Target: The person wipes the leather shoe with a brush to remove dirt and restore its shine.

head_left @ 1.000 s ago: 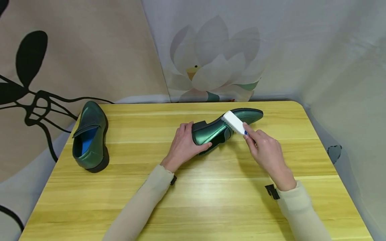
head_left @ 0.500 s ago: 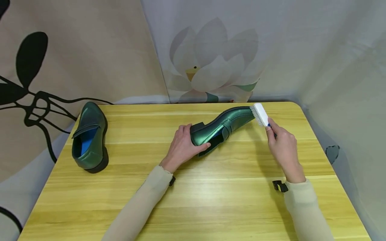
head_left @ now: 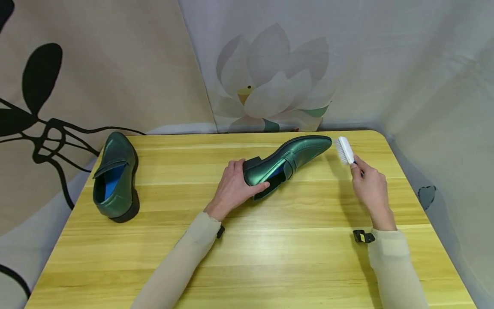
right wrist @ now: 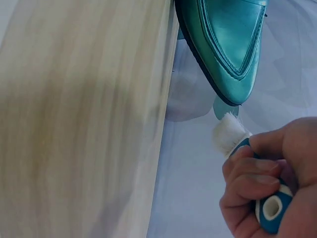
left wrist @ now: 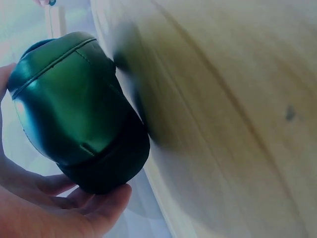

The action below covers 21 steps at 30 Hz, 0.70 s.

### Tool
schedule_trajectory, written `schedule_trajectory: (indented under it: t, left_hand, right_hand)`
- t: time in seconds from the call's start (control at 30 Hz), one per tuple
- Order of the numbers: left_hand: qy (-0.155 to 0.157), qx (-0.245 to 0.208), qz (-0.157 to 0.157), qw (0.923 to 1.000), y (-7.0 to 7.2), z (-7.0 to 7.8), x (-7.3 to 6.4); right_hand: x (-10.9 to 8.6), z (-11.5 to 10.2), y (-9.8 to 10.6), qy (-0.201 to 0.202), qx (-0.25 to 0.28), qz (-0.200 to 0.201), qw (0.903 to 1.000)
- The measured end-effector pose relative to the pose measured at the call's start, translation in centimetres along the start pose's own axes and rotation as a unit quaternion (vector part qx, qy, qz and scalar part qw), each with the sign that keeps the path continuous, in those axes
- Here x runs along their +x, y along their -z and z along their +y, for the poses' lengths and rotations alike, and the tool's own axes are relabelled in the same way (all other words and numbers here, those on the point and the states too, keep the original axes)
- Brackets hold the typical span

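Note:
A shiny green loafer (head_left: 305,151) is held tilted on its side above the table, toe pointing right. My left hand (head_left: 236,185) grips its heel, the thumb along the opening; in the left wrist view the fingers wrap the dark heel block below the green heel (left wrist: 74,109). My right hand (head_left: 370,189) holds a white-headed brush (head_left: 344,150) by its blue-and-white handle (right wrist: 275,213). The white bristles (right wrist: 229,134) stand just off the toe (right wrist: 237,89), with a small gap between.
A second green loafer (head_left: 115,180) with a blue insole stands upright at the table's left edge. The wooden table (head_left: 262,266) ends at the back against a pale curtain (head_left: 366,64) printed with a flower.
My right hand has swept the brush rightward along the loafer, from its middle past the toe and off it. The left hand and its loafer have barely moved.

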<state>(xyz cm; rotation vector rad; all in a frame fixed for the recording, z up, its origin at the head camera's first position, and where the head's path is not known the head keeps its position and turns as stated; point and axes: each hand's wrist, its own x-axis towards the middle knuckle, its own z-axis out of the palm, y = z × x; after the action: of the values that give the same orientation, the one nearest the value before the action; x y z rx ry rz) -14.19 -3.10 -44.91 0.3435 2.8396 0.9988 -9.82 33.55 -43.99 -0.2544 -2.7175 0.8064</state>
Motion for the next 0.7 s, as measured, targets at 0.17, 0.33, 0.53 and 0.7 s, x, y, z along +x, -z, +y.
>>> schedule_trajectory:
  t: [0.17, 0.33, 0.53, 0.7]
  left_hand:
    - [0.009, -0.012, -0.012, 0.9998, 0.5, 0.0, 0.6]
    - [0.027, -0.030, -0.035, 0.9986, 1.3, 0.2, 1.1]
    - [0.060, -0.048, -0.066, 0.9949, 2.3, 0.4, 1.8]
    - [0.075, -0.059, -0.083, 0.9919, 2.7, 0.2, 2.3]
  right_hand:
    - [-0.2, -0.2, 0.3, -0.006, 0.010, 0.010, 0.9999]
    - [-0.5, -1.1, 0.9, -0.006, 0.020, 0.024, 0.9995]
    - [-0.8, -1.8, 1.4, 0.004, 0.030, 0.034, 0.9989]
    - [-1.0, -2.0, 1.4, 0.008, 0.031, 0.035, 0.9989]
